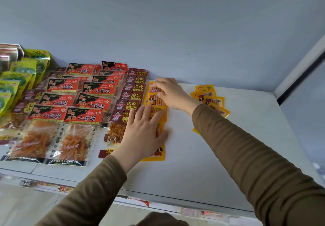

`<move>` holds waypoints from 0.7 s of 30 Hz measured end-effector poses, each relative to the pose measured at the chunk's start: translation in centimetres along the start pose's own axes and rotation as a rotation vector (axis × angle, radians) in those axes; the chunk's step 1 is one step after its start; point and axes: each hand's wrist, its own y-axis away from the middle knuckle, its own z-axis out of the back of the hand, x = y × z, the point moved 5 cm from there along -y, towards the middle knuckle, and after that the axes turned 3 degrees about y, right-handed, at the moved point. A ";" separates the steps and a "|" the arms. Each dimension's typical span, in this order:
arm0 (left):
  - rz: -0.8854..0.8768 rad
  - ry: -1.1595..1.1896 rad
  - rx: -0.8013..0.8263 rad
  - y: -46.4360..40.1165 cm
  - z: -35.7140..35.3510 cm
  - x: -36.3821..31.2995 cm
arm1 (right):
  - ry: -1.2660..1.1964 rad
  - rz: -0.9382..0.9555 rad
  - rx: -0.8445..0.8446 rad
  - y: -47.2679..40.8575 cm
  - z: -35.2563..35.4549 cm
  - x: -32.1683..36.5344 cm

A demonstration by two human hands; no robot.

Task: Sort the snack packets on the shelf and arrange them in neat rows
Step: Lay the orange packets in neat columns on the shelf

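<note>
Snack packets cover the left half of the pale grey shelf [202, 155], and most already look sorted: green pouches [21, 78] at the far left, red-and-black clear-windowed packets [70, 113] in overlapping rows, then a column of dark maroon packets [131, 92]. Just right of these, a row of small yellow foil packets [154, 99] is being built, running from the back wall towards the front edge. The left hand [142, 134] lies flat with straight, spread fingers pressing the near end of that row; the right hand [170, 92] has curled fingers on a packet at the far end, seemingly pinching it into place. A loose, fanned heap of yellow packets [211, 100] further right, partly behind the right sleeve, is not yet lined up, so I judge the job well advanced but unfinished.
</note>
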 end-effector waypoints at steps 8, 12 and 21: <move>0.093 -0.086 0.012 -6.4 2.7 3.4 | -0.898 -0.455 -0.365 4.0 -1.4 -0.2; 0.122 -0.072 0.037 -7.3 1.2 3.6 | -1.021 -0.479 -0.356 4.5 -3.8 0.9; 0.225 0.263 0.073 -8.1 0.2 3.9 | -1.012 -0.502 -0.429 4.9 -4.3 0.9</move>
